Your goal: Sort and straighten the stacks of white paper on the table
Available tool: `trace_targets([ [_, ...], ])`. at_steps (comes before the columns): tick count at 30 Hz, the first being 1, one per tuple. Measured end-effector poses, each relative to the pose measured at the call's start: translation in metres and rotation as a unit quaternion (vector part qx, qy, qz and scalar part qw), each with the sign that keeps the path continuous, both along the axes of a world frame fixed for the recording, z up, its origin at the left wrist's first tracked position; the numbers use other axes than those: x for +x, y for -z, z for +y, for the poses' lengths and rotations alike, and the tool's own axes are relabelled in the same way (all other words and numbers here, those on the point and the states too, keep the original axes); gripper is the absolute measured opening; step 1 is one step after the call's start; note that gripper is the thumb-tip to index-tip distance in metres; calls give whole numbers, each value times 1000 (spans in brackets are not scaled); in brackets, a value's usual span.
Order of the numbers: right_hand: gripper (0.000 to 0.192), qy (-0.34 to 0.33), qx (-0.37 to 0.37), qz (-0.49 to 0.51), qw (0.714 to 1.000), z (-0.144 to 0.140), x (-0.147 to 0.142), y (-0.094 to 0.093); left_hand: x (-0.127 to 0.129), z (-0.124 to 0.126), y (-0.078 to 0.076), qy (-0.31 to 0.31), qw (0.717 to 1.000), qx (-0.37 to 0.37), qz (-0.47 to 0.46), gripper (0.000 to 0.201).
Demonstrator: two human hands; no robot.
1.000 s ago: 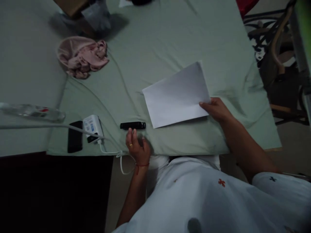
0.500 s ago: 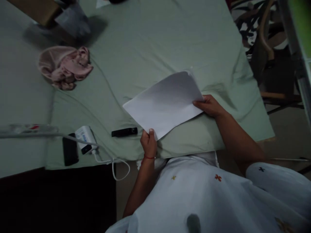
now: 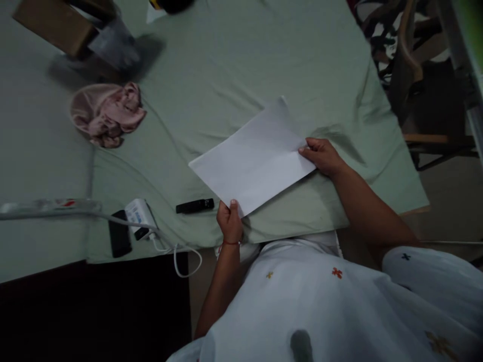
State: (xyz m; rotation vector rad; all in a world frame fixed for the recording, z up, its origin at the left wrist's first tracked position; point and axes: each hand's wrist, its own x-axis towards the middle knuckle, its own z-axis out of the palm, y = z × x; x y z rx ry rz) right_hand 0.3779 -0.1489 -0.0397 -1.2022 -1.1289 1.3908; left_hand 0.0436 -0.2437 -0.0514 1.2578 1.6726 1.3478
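White paper is held at a slant above the green cloth; whether it is one sheet or several I cannot tell. My left hand is closed on its near left corner, thumb on top. On the right edge, my right hand pinches the paper between thumb and fingers. The far corner points away from me, free of both hands. Just left of my left hand lies a black stapler-like object, its exact kind unclear.
A green cloth covers the table. To the left are a crumpled pink cloth, a white charger block with cables, and a black phone. A cardboard box stands far left. A chair is at the right.
The paper has flattened; its far edge was curved before and is now straighter. My right hand has shifted slightly up with its edge. The whole view has moved a little.
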Motion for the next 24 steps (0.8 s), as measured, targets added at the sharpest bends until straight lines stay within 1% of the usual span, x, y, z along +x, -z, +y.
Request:
trace_targets([
  [4, 30, 45, 11, 26, 999, 2, -2, 6, -1, -1, -6, 15, 993, -26, -110, 44],
  [7, 34, 47, 11, 32, 998, 3, -2, 7, -3, -2, -7, 16, 989, -49, -139, 47],
  [10, 34, 40, 1, 21, 999, 1, -2, 3, -4, -1, -5, -3, 994, -50, -100, 48],
  [14, 35, 32, -12, 3, 999, 0, -2, -2, -5, 0, -3, -32, 999, -20, -27, 53],
  [16, 36, 32, -12, 6, 999, 0, -2, -3, -4, 1, -3, -30, 999, -9, -34, 51],
  [19, 37, 36, -17, 8, 999, 0, -3, -2, -5, 1, -3, -2, 998, -14, -69, 47],
  [21, 35, 35, -17, 11, 999, 0, -3, -2, -6, 1, -3, 0, 998, -22, -55, 45],
  [24, 31, 34, -9, 30, 999, 0, -3, 0, -8, 1, -3, -22, 999, -24, -16, 46],
])
